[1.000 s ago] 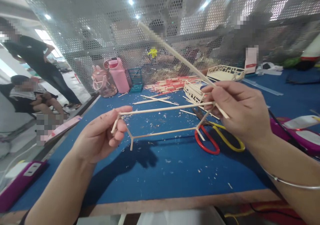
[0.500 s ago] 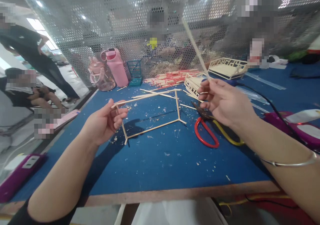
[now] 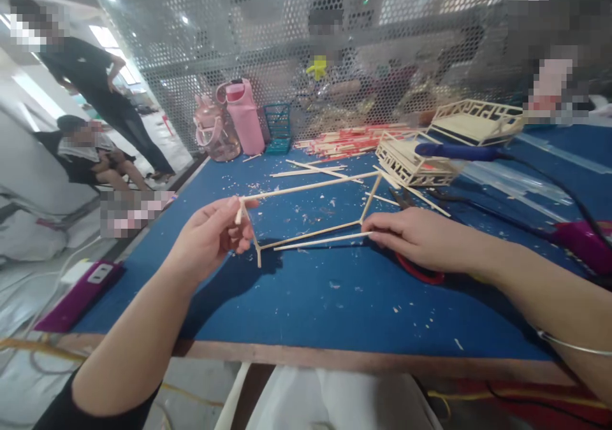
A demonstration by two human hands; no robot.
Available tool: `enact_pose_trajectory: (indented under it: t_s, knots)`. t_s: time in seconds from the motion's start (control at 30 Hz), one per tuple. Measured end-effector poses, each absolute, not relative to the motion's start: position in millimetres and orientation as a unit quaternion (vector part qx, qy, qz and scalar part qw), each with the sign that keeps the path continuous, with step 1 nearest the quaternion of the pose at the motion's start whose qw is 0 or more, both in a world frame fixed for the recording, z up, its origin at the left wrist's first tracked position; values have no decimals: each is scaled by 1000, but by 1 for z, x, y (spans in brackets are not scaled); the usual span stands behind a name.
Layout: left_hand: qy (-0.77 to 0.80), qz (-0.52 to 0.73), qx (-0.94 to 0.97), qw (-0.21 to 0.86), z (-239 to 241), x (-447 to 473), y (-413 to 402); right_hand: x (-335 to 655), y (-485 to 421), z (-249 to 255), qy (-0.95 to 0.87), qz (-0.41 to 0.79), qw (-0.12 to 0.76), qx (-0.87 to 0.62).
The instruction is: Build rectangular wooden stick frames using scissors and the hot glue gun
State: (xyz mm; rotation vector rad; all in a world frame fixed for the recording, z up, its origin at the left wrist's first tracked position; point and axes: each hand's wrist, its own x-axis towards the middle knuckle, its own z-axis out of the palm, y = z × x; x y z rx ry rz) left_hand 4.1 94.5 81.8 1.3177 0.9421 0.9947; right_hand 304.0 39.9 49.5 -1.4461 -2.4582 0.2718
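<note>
A thin wooden stick frame [image 3: 308, 188], four-sided with short stubs at its corners, is tilted up over the blue table. My left hand [image 3: 210, 236] pinches its upper left corner. My right hand [image 3: 414, 236] is closed on a loose wooden stick [image 3: 322, 241], held low along the lower bar of the frame. The right fingertips lie close by the frame's lower right corner; whether they touch it I cannot tell. Scissors with a red handle [image 3: 423, 272] lie partly hidden beneath my right hand and forearm.
Behind lie a heap of red-and-white sticks [image 3: 349, 142], two lattice trays [image 3: 415, 162], and a blue-handled tool [image 3: 459, 152] with a cord. Pink bottles [image 3: 246, 121] and a teal rack [image 3: 278, 130] stand at the perforated screen [image 3: 268, 41]. Two people are at left.
My right hand has lowered the stick from upright in the air to lying along the frame's lower bar. The view has shifted left; my left hand still holds the frame's corner.
</note>
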Motion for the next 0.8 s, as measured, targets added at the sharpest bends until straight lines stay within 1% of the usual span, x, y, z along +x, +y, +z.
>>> enact_pose_trajectory:
  t_s: [0.13,0.23,0.3,0.4,0.47,0.6,0.8]
  knots:
    - [405,423,601,544,75,3,88,310,42,41,-863,-1,139,-486]
    - [419,407,643,495,68,-2,84,312,47,33,-864,-25,150,-481]
    - [446,388,686,425,62,-6,82,311,50,28,-867,-26,165,-470]
    - [494,334,758,266,53,-9,81,310,54,23,-868,-20,190,-458]
    - [510,284,787,200,50,-8,84,309,55,21,-866,-16,200,-458]
    - [521,224,802,185,50,-3,93,306,56,20,-861,-14,220,-459]
    - [514,210,813,175,50,-2,103,304,56,20,-854,-28,206,-478]
